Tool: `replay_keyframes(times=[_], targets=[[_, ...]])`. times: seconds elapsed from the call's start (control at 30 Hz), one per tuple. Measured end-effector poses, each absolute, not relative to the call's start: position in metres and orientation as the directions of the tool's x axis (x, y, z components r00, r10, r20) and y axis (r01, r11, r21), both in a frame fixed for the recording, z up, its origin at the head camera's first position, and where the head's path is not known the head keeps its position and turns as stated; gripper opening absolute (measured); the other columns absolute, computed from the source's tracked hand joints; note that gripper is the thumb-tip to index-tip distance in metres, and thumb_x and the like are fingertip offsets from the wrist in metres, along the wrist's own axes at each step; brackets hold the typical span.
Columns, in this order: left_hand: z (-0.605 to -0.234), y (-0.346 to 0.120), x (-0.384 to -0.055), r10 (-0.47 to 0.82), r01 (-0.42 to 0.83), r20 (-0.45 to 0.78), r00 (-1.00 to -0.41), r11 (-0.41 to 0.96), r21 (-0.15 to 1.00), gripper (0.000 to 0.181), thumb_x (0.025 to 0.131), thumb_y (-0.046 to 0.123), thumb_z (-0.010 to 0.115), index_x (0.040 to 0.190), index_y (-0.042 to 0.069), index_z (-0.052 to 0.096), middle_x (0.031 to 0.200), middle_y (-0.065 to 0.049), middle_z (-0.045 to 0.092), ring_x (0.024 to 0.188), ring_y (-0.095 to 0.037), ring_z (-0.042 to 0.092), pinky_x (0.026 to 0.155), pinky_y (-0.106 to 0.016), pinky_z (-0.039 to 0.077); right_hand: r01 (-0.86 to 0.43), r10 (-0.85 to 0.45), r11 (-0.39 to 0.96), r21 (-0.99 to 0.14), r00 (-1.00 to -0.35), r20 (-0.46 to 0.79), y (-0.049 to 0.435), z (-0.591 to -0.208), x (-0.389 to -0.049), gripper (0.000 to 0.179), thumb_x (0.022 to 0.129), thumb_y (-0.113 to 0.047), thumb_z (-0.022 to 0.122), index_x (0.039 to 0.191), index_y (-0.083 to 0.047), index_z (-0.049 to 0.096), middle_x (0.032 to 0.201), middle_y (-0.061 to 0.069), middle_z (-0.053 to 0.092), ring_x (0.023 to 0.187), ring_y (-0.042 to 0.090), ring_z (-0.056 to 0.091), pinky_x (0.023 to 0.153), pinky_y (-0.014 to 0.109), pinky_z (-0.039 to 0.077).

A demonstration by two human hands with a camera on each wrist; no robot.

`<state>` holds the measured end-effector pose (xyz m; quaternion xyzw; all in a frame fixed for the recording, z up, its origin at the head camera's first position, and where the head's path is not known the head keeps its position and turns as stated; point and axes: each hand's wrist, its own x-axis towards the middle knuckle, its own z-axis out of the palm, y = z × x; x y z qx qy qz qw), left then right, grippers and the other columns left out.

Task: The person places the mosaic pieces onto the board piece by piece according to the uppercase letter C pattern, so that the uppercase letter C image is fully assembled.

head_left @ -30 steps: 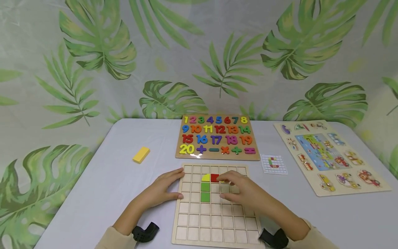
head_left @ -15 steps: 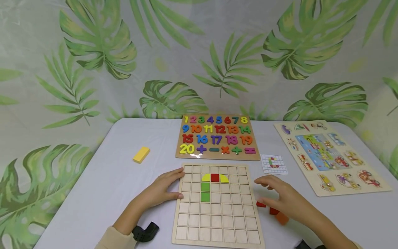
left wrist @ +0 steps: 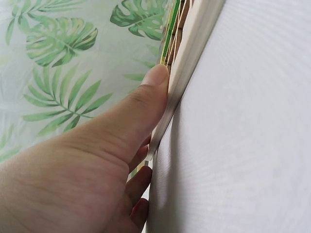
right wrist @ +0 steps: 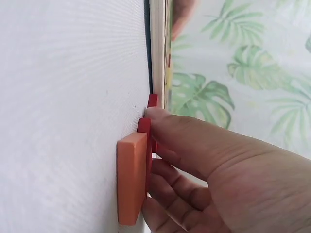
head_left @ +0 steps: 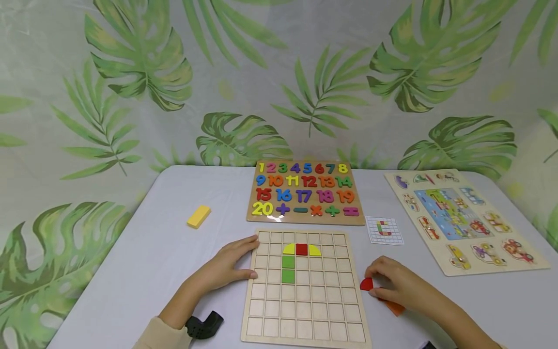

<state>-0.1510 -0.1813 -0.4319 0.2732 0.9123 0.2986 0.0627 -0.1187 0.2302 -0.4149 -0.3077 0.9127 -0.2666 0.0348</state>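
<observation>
A wooden grid board holds two green squares, a red square and two yellow quarter-circles. My left hand rests against the board's left edge, thumb and fingers spread along it; in the left wrist view the thumb touches the frame. Right of the board, my right hand pinches a red quarter-circle piece at its edge between thumb and fingers, low at the table. Under that hand lie an orange block and another red piece, partly hidden.
Behind the grid board lies a number puzzle board. A small pattern card sits to its right, near a vehicle picture puzzle. At the left is a yellow block. A leaf-print cloth hangs behind the white table.
My right hand has left the yellow quarter-circle on the board, moved right and down, and taken the red quarter-circle by its edge. The left hand has stayed in place.
</observation>
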Motion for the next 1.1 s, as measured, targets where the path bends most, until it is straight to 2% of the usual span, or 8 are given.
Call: replay_keyframes(times=[0.1,0.23,0.33,0.5,0.63,0.73,0.87,1.1], targets=[[-0.432,-0.181,-0.151,0.538,0.462,0.047,-0.841,0.671,0.581,0.073,0.077,0.043,0.066,0.137,0.01,0.039,0.144,-0.001,0.028,0.131,-0.025,0.024,0.103,-0.046,0.02,-0.476,-0.546,0.686,-0.55,-0.837,0.045,0.229,-0.411,-0.119,0.022,0.082,-0.031,0.066,0.098,-0.019,0.057,0.094,-0.014,0.052,0.085,0.006,0.048,0.077,0.024,0.045],[-0.432,-0.181,-0.151,0.535,0.458,0.046,-0.843,0.671,0.584,0.073,0.077,0.043,0.066,0.137,0.011,0.039,0.144,-0.001,0.028,0.131,-0.025,0.023,0.103,-0.047,0.02,-0.393,-0.526,0.653,-0.647,-0.85,-0.015,0.227,-0.405,-0.119,0.025,0.084,-0.025,0.064,0.104,-0.013,0.055,0.09,-0.011,0.058,0.08,0.005,0.053,0.069,0.024,0.048],[-0.433,-0.181,-0.151,0.532,0.454,0.046,-0.845,0.671,0.586,0.073,0.077,0.044,0.066,0.137,0.011,0.039,0.145,-0.001,0.028,0.131,-0.026,0.023,0.103,-0.048,0.02,-0.405,-0.552,0.593,-0.696,-0.834,0.015,0.225,-0.404,-0.119,0.026,0.083,-0.016,0.065,0.106,-0.01,0.055,0.088,-0.009,0.061,0.078,0.005,0.056,0.067,0.023,0.049],[-0.432,-0.181,-0.151,0.535,0.456,0.046,-0.844,0.67,0.585,0.073,0.077,0.044,0.065,0.137,0.011,0.039,0.145,-0.001,0.027,0.131,-0.026,0.023,0.103,-0.048,0.02,-0.449,-0.593,0.462,-0.765,-0.798,0.11,0.215,-0.402,-0.12,0.027,0.084,-0.015,0.064,0.108,-0.008,0.056,0.088,-0.007,0.061,0.077,0.008,0.056,0.068,0.023,0.049],[-0.432,-0.181,-0.151,0.536,0.46,0.05,-0.843,0.669,0.583,0.073,0.077,0.044,0.065,0.137,0.011,0.039,0.144,-0.001,0.028,0.131,-0.026,0.023,0.103,-0.048,0.02,-0.439,-0.639,0.318,-0.841,-0.754,0.152,0.201,-0.399,-0.121,0.026,0.086,-0.012,0.06,0.11,-0.003,0.056,0.096,0.0,0.06,0.081,0.012,0.054,0.07,0.023,0.048],[-0.432,-0.181,-0.151,0.536,0.463,0.055,-0.842,0.668,0.583,0.073,0.077,0.044,0.065,0.137,0.01,0.039,0.144,-0.002,0.028,0.13,-0.026,0.023,0.103,-0.048,0.02,-0.397,-0.67,0.249,-0.883,-0.73,0.139,0.186,-0.395,-0.122,0.025,0.088,-0.009,0.057,0.112,0.0,0.056,0.102,0.007,0.059,0.084,0.014,0.053,0.072,0.025,0.048],[-0.432,-0.181,-0.15,0.536,0.463,0.055,-0.843,0.668,0.582,0.073,0.077,0.044,0.065,0.137,0.011,0.039,0.144,-0.002,0.028,0.13,-0.026,0.024,0.103,-0.048,0.02,-0.347,-0.691,0.233,-0.909,-0.717,0.096,0.162,-0.39,-0.122,0.026,0.088,-0.009,0.057,0.113,-0.002,0.057,0.103,0.007,0.059,0.086,0.016,0.051,0.074,0.025,0.047],[-0.432,-0.182,-0.15,0.534,0.458,0.05,-0.844,0.671,0.583,0.074,0.077,0.046,0.065,0.137,0.011,0.039,0.145,-0.001,0.028,0.13,-0.026,0.023,0.103,-0.048,0.02,-0.367,-0.718,0.273,-0.889,-0.693,0.065,0.124,-0.393,-0.123,0.025,0.088,-0.01,0.058,0.112,-0.011,0.061,0.095,-0.003,0.059,0.085,0.015,0.05,0.071,0.026,0.047]])
